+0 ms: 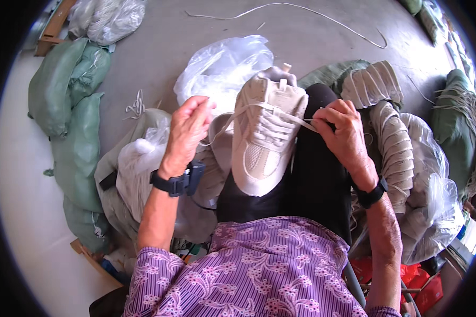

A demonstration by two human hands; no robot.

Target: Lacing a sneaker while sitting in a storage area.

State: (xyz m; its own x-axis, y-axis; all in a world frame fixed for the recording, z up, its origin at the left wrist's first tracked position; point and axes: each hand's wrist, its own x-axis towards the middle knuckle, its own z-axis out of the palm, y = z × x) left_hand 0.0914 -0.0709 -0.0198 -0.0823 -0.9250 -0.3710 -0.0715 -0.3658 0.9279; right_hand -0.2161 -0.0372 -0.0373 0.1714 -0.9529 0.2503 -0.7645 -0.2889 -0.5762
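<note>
Our purple flowered blouse point(259, 274) fills the near edge, black-trousered lap point(312, 185) beyond it.

On our lap a beige sneaker point(267, 132) stands toe toward us. Our left hand point(188, 129) is pinched shut on one end of its white lace point(220, 133), pulled out leftward; our right hand point(344, 132) pinches the other end beside the eyelets. Green sacks point(74, 116) lie on the floor to our left.
</note>
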